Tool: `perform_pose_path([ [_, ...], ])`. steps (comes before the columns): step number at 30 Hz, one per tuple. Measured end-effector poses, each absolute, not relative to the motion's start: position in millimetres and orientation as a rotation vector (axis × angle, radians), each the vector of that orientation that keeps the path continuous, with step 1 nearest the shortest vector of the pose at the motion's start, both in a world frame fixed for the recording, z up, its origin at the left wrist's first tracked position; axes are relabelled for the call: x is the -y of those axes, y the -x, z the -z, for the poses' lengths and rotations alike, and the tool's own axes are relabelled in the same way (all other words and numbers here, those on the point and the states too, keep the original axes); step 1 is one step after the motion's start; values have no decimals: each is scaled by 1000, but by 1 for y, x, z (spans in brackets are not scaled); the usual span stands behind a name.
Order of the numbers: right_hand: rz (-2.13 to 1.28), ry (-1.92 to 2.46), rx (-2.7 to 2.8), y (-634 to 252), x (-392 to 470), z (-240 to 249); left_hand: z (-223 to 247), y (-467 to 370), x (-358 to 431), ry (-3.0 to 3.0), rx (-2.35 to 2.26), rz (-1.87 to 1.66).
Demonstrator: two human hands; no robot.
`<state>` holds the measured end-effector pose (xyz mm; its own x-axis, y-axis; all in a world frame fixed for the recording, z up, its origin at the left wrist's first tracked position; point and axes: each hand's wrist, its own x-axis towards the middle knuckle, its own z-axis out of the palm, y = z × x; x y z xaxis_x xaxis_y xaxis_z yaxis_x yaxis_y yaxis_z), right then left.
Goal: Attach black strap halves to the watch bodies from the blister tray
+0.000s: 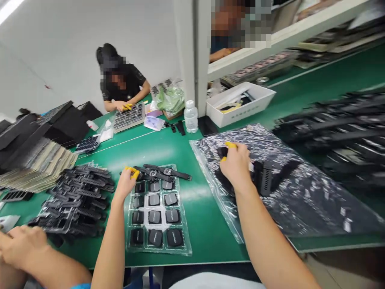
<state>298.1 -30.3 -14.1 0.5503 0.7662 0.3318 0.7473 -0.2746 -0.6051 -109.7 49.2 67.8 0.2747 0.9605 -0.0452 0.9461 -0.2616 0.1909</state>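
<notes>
My left hand (128,182), with yellow finger cots on its fingertips, pinches the end of a black watch (153,174) lying across the top of a clear blister tray (188,241). A second black watch (168,171) lies beside it. Square black pieces (155,216) fill the tray's pockets. On the right, my right hand (236,162), also in yellow finger cots, closes on a small black watch strap piece (222,152) above a large plastic bag (300,200) of dark items. Black straps (266,178) lie on the bag beside my wrist.
A pile of black watches (80,196) and stacked trays (49,160) stand left. Another person's hands (27,247) are at lower left; a co-worker (123,80) sits across the green table (141,150). Behind are a bottle (191,116) and a white box (240,104).
</notes>
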Motion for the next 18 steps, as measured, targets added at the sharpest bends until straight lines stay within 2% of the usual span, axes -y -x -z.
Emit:
perform_pose_path([
  [5, -89, 1959, 1201, -300, 25, 6, -28, 45, 12, -2734, -1232, -238],
  [9, -161, 2128, 1148, -299, 29, -1, -25, 14, 38, -2970, -1321, -4],
  [14, -114, 2270, 1126, -304, 35, -5, -54, 4, 38, -2965, -1383, 416],
  [18, -82, 2308, 1147, -312, 35, 3, -67, -11, 35, -2917, -1431, 559],
])
